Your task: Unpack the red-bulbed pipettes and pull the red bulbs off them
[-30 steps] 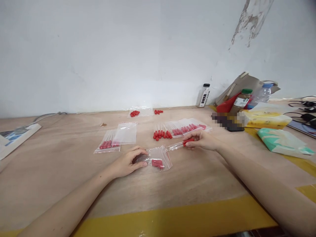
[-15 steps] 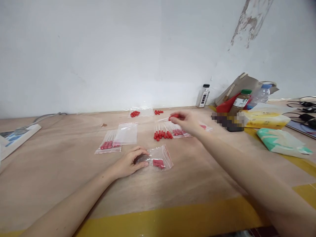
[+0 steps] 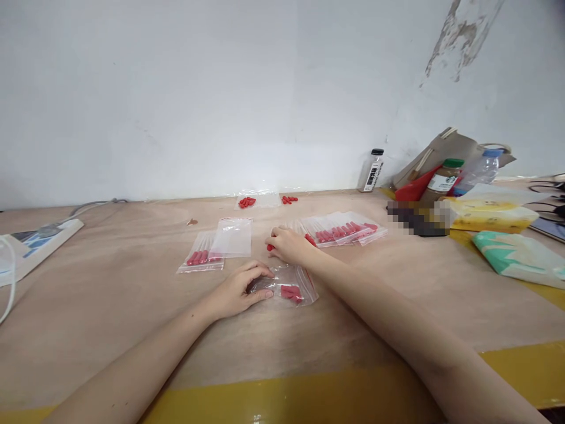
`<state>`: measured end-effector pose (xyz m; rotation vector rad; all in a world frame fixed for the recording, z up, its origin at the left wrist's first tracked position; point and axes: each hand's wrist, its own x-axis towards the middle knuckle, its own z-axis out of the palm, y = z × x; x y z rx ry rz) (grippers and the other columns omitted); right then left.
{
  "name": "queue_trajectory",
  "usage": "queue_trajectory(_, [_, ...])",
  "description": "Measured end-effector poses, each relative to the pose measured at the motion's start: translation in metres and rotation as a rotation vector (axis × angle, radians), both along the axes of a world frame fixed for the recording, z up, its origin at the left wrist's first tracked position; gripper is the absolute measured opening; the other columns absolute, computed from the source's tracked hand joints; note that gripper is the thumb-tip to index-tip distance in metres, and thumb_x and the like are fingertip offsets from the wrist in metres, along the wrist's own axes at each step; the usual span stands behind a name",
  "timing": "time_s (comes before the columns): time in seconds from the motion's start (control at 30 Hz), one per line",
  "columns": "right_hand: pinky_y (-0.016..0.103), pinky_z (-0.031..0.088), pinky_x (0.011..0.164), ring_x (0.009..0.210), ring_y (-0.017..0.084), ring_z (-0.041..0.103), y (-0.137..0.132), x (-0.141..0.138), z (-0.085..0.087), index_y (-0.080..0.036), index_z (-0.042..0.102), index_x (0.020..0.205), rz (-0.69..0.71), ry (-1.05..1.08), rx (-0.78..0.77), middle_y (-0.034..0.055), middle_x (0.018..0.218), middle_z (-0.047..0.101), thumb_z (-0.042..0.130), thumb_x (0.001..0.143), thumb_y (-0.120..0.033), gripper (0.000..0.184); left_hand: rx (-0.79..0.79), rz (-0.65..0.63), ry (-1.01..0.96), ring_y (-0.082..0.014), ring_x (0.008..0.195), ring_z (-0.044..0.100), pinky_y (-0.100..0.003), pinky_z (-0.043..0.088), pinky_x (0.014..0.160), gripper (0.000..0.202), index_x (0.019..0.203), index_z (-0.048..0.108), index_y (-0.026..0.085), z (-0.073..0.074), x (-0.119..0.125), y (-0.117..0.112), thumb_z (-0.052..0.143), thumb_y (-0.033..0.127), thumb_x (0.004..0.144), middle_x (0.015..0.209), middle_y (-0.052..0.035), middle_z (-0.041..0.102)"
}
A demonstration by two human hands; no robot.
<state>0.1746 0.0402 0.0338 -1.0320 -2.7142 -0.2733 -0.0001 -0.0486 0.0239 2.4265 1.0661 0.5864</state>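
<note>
My left hand [image 3: 242,288] rests on the table with curved fingers and thumb around the left end of a clear zip bag [image 3: 304,281]. Several red-tipped sticks [image 3: 291,292] lie inside it, their red ends showing. Just beyond the bag, my right hand [image 3: 286,244] is closed, and a red tip [image 3: 269,248] pokes out under its fingers. It covers most of a loose pile of red-tipped white sticks, of which one red end [image 3: 310,239] shows at the wrist. To the right lie filled zip bags [image 3: 342,231] of such sticks, overlapping.
Left of my hands are another filled bag [image 3: 198,259] and a flat zip bag [image 3: 232,237]. Small loose red pieces [image 3: 247,202] lie near the wall. Bottles [image 3: 441,182], tissue packs [image 3: 516,256] and a dark blurred object [image 3: 419,221] stand right; a power strip [image 3: 48,244] lies left.
My right hand has moved left and nearer, from above the far ends of the loose sticks to over their red ends. My left hand keeps its place on the bag. The view has shifted slightly.
</note>
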Motion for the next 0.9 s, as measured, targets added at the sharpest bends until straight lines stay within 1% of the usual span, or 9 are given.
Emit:
queue_trajectory(0.2, [0.035, 0.037, 0.080, 0.096, 0.025, 0.051, -0.006, 0.007, 0.001, -0.013, 0.065, 0.092, -0.012, -0.016, 0.011, 0.0137, 0.099, 0.058, 0.053, 0.081, -0.044, 0.034, 0.001, -0.001, -0.002, -0.0179, 0.096, 0.052, -0.030, 0.043, 0.082, 0.026, 0.105, 0.056, 0.022, 0.001, 0.001, 0.001, 0.053, 0.037, 0.083, 0.105, -0.0053, 0.055])
queue_trajectory(0.33, [0.040, 0.032, 0.085, 0.102, 0.026, 0.047, -0.010, 0.014, 0.002, -0.017, 0.063, 0.100, -0.022, 0.041, 0.024, 0.0127, 0.109, 0.055, 0.054, 0.079, -0.048, 0.038, 0.006, 0.004, 0.003, -0.0180, 0.095, 0.052, -0.030, 0.044, 0.080, 0.027, 0.105, 0.056, 0.022, 0.001, 0.000, 0.000, 0.052, 0.038, 0.083, 0.105, -0.0054, 0.055])
queue_trajectory(0.4, [0.041, 0.030, 0.088, 0.104, 0.025, 0.046, -0.012, 0.020, 0.004, -0.019, 0.061, 0.104, -0.005, 0.108, 0.002, 0.0117, 0.111, 0.054, 0.055, 0.079, -0.046, 0.038, 0.013, 0.004, 0.003, -0.0182, 0.096, 0.052, -0.030, 0.044, 0.081, 0.027, 0.105, 0.056, 0.022, 0.001, 0.000, 0.000, 0.052, 0.038, 0.083, 0.106, -0.0053, 0.055])
queue_trajectory(0.47, [0.038, 0.031, 0.088, 0.102, 0.023, 0.047, -0.016, 0.031, 0.006, -0.020, 0.062, 0.104, 0.028, 0.215, -0.030, 0.0103, 0.108, 0.055, 0.055, 0.080, -0.041, 0.033, 0.020, 0.000, -0.001, -0.0183, 0.097, 0.052, -0.030, 0.044, 0.082, 0.027, 0.105, 0.056, 0.022, 0.000, -0.001, 0.000, 0.052, 0.038, 0.083, 0.106, -0.0052, 0.055])
queue_trajectory(0.57, [0.031, 0.037, 0.079, 0.087, 0.017, 0.052, -0.025, 0.052, 0.005, -0.016, 0.063, 0.093, 0.027, 0.449, -0.072, 0.0079, 0.092, 0.059, 0.054, 0.079, -0.025, 0.019, 0.017, -0.003, -0.003, -0.0179, 0.096, 0.052, -0.030, 0.044, 0.082, 0.028, 0.106, 0.056, 0.022, 0.000, -0.001, 0.000, 0.052, 0.038, 0.084, 0.106, -0.0053, 0.056])
queue_trajectory(0.67, [0.024, 0.040, 0.064, 0.069, 0.013, 0.052, -0.037, 0.073, -0.003, -0.015, 0.062, 0.076, -0.049, 0.598, -0.211, 0.0031, 0.074, 0.060, 0.054, 0.068, -0.010, 0.013, 0.018, 0.003, -0.004, -0.0175, 0.095, 0.053, -0.029, 0.044, 0.081, 0.028, 0.106, 0.056, 0.022, 0.000, 0.000, 0.001, 0.052, 0.038, 0.084, 0.105, -0.0051, 0.056])
queue_trajectory(0.73, [0.022, 0.039, 0.059, 0.062, 0.011, 0.052, -0.046, 0.083, -0.011, -0.016, 0.063, 0.070, -0.047, 0.586, -0.381, 0.0008, 0.069, 0.061, 0.055, 0.065, -0.009, 0.012, 0.028, 0.004, -0.008, -0.0175, 0.094, 0.053, -0.029, 0.044, 0.080, 0.028, 0.106, 0.056, 0.021, 0.001, 0.000, 0.000, 0.051, 0.038, 0.084, 0.104, -0.0052, 0.056])
queue_trajectory(0.8, [0.022, 0.040, 0.059, 0.061, 0.011, 0.053, -0.052, 0.087, -0.018, -0.017, 0.066, 0.072, 0.015, 0.573, -0.486, 0.0006, 0.069, 0.064, 0.057, 0.067, -0.013, 0.010, 0.038, 0.008, -0.010, -0.0172, 0.092, 0.053, -0.029, 0.045, 0.077, 0.028, 0.105, 0.056, 0.021, 0.001, 0.001, 0.000, 0.050, 0.039, 0.084, 0.103, -0.0054, 0.056])
queue_trajectory(0.9, [0.024, 0.042, 0.067, 0.070, 0.012, 0.056, -0.058, 0.087, -0.022, -0.019, 0.070, 0.080, 0.131, 0.562, -0.477, 0.0017, 0.077, 0.065, 0.061, 0.072, -0.019, 0.012, 0.057, 0.040, -0.011, -0.0161, 0.085, 0.054, -0.028, 0.045, 0.072, 0.028, 0.104, 0.057, 0.020, -0.001, 0.002, -0.001, 0.050, 0.039, 0.084, 0.100, -0.0053, 0.057])
